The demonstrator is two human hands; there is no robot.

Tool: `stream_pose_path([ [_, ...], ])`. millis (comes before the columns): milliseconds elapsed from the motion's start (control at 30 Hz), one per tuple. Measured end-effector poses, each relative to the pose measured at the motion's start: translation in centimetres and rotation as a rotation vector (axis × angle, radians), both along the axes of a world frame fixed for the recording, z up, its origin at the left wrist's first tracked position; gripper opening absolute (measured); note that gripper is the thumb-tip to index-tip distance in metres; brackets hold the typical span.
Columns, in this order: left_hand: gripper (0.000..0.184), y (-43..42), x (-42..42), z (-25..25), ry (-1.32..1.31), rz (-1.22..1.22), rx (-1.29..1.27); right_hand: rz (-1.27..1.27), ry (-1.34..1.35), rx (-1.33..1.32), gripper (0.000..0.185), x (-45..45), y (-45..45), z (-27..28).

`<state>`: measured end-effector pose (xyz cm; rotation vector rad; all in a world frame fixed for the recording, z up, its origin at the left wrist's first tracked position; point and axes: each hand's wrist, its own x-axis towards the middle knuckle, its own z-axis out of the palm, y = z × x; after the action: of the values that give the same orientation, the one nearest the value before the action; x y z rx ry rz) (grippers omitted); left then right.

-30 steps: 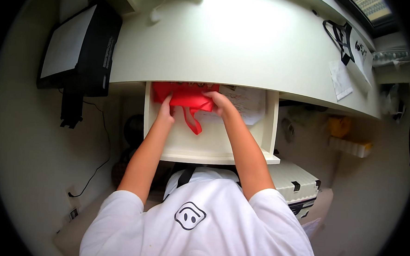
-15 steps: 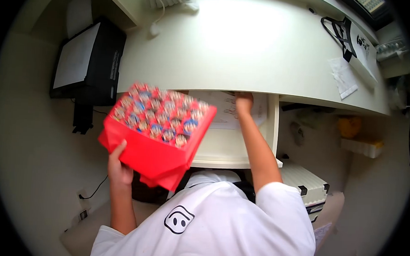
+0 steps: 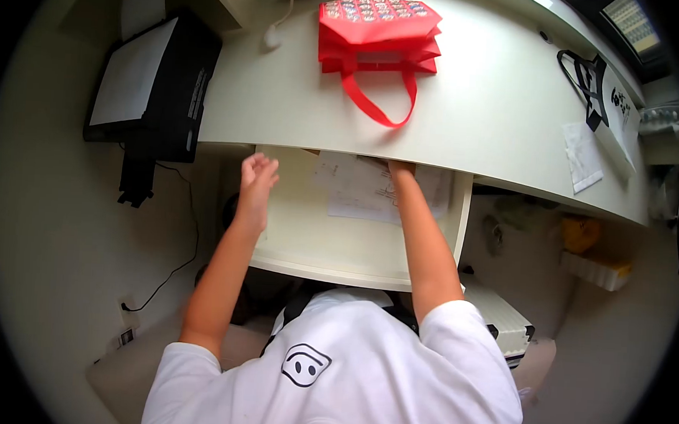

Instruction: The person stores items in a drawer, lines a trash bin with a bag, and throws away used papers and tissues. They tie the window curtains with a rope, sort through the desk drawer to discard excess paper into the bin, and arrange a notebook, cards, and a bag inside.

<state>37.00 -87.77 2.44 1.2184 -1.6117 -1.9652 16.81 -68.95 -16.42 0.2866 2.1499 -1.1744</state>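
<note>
A red tote bag [image 3: 379,49] with small printed figures on one side lies on the white desk, its strap looped toward me. My left hand [image 3: 256,185] is raised over the left side of the pulled-out drawer [image 3: 330,246], its fingers loosely bent and apart, holding nothing. My right hand [image 3: 403,168] reaches into the back of the drawer under the desktop edge, and its fingers are hidden there. Sheets of paper with drawn lines [image 3: 355,197] lie in the drawer beside and below that hand.
To the left stands a black printer [image 3: 181,88] with paper on it. A white bag with black handles [image 3: 617,111] and a crumpled white packet [image 3: 583,157] lie on the right of the desk [image 3: 483,104]. Below right sits a white case [image 3: 495,316].
The red tote bag has gone from my left hand onto the desk. That hand has let go and come back over the drawer. My right hand stays inside the drawer.
</note>
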Motion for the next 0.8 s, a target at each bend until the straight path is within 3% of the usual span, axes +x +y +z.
stream_pose_path([
  [67, 0.040, 1.0, 3.0, -1.6, -0.022, -0.111, 0.057, -0.090, -0.310, -0.250, 0.048, 4.4, 2.8, 1.0],
  [133, 0.045, 3.6, 4.9, -3.0, -0.161, -0.215, 0.113, -0.137, -0.486, -0.411, 0.037, 8.2, 4.8, 9.6],
  [167, 0.043, 4.9, 5.4, -3.2, -0.225, -0.244, 0.246, -0.230, -0.567, -0.510, 0.029, 9.8, 5.4, 10.0],
  [233, 0.042, 7.0, 5.8, -2.9, -0.287, -0.266, 0.385, -0.329, -0.668, -0.857, 0.044, 12.9, 6.5, 10.6],
  [333, 0.041, 8.6, 5.5, -1.9, -0.106, -0.428, 0.612, -0.317, -0.735, -0.981, 0.045, 15.5, 6.2, 14.8],
  [400, 0.034, 8.9, 4.9, -2.1, 0.117, -0.409, 0.428, -0.308, -0.711, -0.970, 0.047, 16.6, 5.3, 16.8],
  [533, 0.027, 5.9, 3.3, -1.3, 0.076, -0.494, 0.177, -0.248, -0.494, -0.891, 0.038, 15.8, 4.4, 18.3],
  [600, 0.026, 4.2, 2.4, -0.6, 0.061, -0.545, 0.206, -0.168, -0.383, -0.907, 0.025, 14.7, 4.2, 18.8],
  [667, 0.028, 1.8, 1.6, -1.2, 0.011, -0.708, 0.182, -0.017, -0.370, -0.867, 0.025, 13.6, 4.1, 19.6],
  [700, 0.028, 1.4, 1.1, -0.6, 0.015, -0.703, 0.180, 0.128, -0.356, -0.825, 0.025, 13.4, 3.9, 19.8],
  [767, 0.028, 0.9, 0.1, 1.3, 0.076, -0.639, 0.108, 0.149, -0.283, -0.812, 0.026, 13.2, 3.4, 20.1],
  [800, 0.029, 1.0, -0.2, 1.6, 0.159, -0.493, 0.220, 0.163, -0.210, -0.799, 0.028, 13.1, 3.1, 20.2],
])
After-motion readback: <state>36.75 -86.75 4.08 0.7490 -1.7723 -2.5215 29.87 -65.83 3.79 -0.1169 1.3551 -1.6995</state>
